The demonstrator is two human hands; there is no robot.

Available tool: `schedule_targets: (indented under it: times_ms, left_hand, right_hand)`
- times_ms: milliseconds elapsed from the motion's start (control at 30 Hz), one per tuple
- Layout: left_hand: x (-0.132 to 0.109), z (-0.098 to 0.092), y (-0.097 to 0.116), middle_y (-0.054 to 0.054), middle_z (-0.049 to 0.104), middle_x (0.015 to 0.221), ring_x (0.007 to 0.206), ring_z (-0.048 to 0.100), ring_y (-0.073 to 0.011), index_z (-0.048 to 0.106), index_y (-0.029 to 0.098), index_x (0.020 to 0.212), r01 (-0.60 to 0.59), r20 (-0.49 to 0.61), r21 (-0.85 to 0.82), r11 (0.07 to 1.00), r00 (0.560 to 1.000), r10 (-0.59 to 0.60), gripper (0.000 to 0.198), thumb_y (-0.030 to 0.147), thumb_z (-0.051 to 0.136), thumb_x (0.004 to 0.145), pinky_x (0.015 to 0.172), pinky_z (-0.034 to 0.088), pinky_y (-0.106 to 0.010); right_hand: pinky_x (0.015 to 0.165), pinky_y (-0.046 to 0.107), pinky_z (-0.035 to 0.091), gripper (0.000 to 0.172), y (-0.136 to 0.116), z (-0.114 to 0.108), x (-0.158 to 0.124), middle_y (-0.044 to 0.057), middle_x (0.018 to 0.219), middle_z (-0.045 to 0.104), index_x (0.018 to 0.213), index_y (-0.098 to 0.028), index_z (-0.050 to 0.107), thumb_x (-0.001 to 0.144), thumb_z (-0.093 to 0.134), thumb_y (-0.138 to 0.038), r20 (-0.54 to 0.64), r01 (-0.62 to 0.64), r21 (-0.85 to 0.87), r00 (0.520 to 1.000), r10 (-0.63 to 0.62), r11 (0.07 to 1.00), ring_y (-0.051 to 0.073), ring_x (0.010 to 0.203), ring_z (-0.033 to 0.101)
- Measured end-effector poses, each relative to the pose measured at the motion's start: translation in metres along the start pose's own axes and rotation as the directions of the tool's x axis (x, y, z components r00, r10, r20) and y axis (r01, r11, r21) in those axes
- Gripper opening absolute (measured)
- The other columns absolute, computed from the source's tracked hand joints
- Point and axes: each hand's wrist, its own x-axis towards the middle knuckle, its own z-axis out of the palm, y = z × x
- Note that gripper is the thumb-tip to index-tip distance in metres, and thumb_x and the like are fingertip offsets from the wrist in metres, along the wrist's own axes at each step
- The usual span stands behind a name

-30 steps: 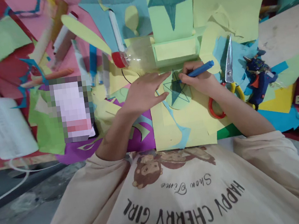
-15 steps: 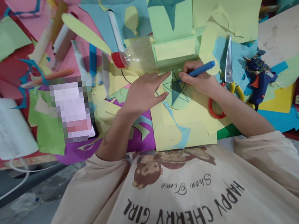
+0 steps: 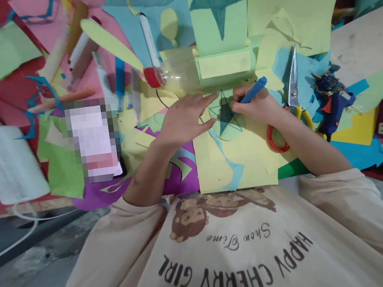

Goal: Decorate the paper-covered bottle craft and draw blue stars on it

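Observation:
A blue marker (image 3: 254,90) is gripped in my right hand (image 3: 255,104), its tip down by a star outline on a round green paper piece (image 3: 234,131). Part of that star (image 3: 225,113) is coloured dark green. My left hand (image 3: 186,118) lies at the left side of the round piece, with its fingers spread and its thumb reaching toward the star. Under both hands is a pale yellow sheet (image 3: 213,173). A light blue paper scrap (image 3: 236,170) rests on this sheet.
Scissors (image 3: 291,78) with red and yellow handles lie beside my right forearm, near a dark blue glue gun (image 3: 331,111). A plastic bottle (image 3: 178,72) with a red cap lies beyond my left hand. Left are several markers, a blurred-out phone (image 3: 120,167) and a white device (image 3: 7,163).
The blue marker has tilted more upright, its back end shifting left and up. My right fingers have curled in slightly. More of the star's right side looks dark. My left hand stays put.

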Motion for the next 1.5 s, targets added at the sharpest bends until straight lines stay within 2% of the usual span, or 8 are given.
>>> schedule_targets:
  times_ms: [267,400,533,767,900,1033,1167,1500]
  left_hand:
    - [-0.001,0.002,-0.001,-0.012,0.07,0.126,0.116,0.064,-0.0312,0.051,0.018,0.154,-0.022,-0.014,-0.002,1.0,1.0,0.022,0.065,0.043,0.054,0.093,0.098,0.049,-0.039]
    - [0.0,0.005,-0.004,-0.011,0.07,0.124,0.114,0.064,-0.0301,0.051,0.018,0.154,-0.051,-0.032,0.005,0.999,0.998,0.051,0.065,0.043,0.054,0.093,0.098,0.049,-0.037]
    - [-0.001,0.005,-0.004,-0.012,0.07,0.124,0.114,0.063,-0.0301,0.05,0.018,0.154,-0.06,-0.038,0.008,0.998,0.997,0.06,0.065,0.046,0.053,0.095,0.098,0.048,-0.037]
    - [-0.002,0.004,-0.002,-0.012,0.07,0.124,0.115,0.063,-0.0304,0.051,0.02,0.154,-0.048,-0.043,0.001,0.999,0.998,0.048,0.064,0.044,0.054,0.095,0.097,0.048,-0.037]
    - [-0.002,0.001,0.001,-0.013,0.069,0.124,0.114,0.063,-0.0304,0.05,0.019,0.154,-0.032,-0.023,0.005,0.999,0.999,0.032,0.062,0.04,0.052,0.095,0.099,0.048,-0.038]
    - [-0.001,-0.001,0.003,-0.013,0.069,0.122,0.112,0.064,-0.0306,0.05,0.018,0.154,-0.022,0.004,0.009,1.0,1.0,0.022,0.062,0.04,0.052,0.095,0.096,0.048,-0.038]
    - [-0.001,0.001,0.002,-0.012,0.07,0.119,0.112,0.064,-0.0307,0.051,0.019,0.153,-0.02,-0.002,-0.002,1.0,1.0,0.02,0.062,0.039,0.055,0.094,0.096,0.048,-0.039]
    - [0.0,-0.002,0.002,-0.011,0.07,0.115,0.109,0.064,-0.0298,0.051,0.019,0.153,-0.003,0.021,0.009,1.0,1.0,0.003,0.063,0.039,0.053,0.094,0.093,0.049,-0.037]
  right_hand:
    - [0.054,0.03,0.035,0.04,-0.003,-0.01,0.002,-0.003,0.056,0.045,0.058,-0.023,0.045,0.087,0.068,-0.039,0.044,0.075,0.156,0.996,-0.083,0.985,0.013,0.058,0.04]
    - [0.053,0.03,0.034,0.041,-0.022,-0.03,-0.012,-0.003,0.056,0.047,0.064,-0.023,0.054,0.088,0.072,-0.051,0.047,0.151,0.116,0.986,-0.157,0.982,0.012,0.056,0.04]
    - [0.056,0.031,0.039,0.029,-0.031,-0.041,-0.029,0.0,0.069,0.062,0.078,-0.024,0.067,0.085,0.076,-0.051,-0.002,0.16,0.071,0.987,-0.16,0.985,0.014,0.061,0.049]
    - [0.066,0.036,0.05,0.026,-0.005,-0.013,-0.035,0.004,0.08,0.07,0.097,-0.025,0.072,0.088,0.069,-0.049,-0.076,0.097,0.245,0.994,-0.081,0.965,0.019,0.07,0.062]
    - [0.07,0.039,0.055,0.026,0.001,-0.006,-0.02,0.003,0.084,0.072,0.088,-0.029,0.067,0.077,0.079,-0.05,-0.066,0.088,0.319,0.995,-0.071,0.944,0.023,0.077,0.067]
    - [0.068,0.04,0.054,0.02,0.002,-0.01,-0.008,0.002,0.08,0.07,0.081,-0.031,0.064,0.079,0.078,-0.044,-0.084,0.148,0.28,0.988,-0.13,0.949,0.023,0.074,0.066]
    - [0.066,0.041,0.053,0.023,0.006,-0.008,-0.004,0.002,0.076,0.067,0.077,-0.03,0.061,0.08,0.074,-0.048,-0.143,0.142,0.219,0.983,-0.112,0.965,0.023,0.069,0.063]
    - [0.063,0.04,0.048,0.014,0.014,-0.004,-0.003,0.003,0.076,0.067,0.082,-0.029,0.063,0.085,0.07,-0.04,-0.153,0.187,0.219,0.976,-0.155,0.958,0.021,0.066,0.06]
